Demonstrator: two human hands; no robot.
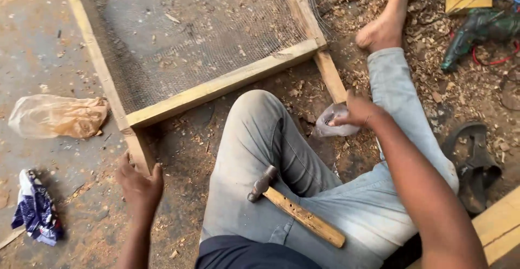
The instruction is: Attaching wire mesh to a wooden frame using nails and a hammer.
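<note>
I sit on the ground in grey jeans. My left hand (138,185) rests on the near corner post of a wooden frame (222,85) covered with wire mesh (200,36). My right hand (355,112) reaches into a small clear plastic bag (333,124) lying on the ground beside the frame's right rail. A hammer (295,210) with a wooden handle lies across my lap, head toward the left, untouched by either hand. My bare foot (387,23) stretches out past the frame's right corner.
A crumpled brown plastic bag (57,116) and a blue-white wrapper (35,209) lie on the left. A green power drill (479,31) with red cord lies at the upper right among wood shavings. A dark sandal (476,163) and a yellow board (501,225) are on the right.
</note>
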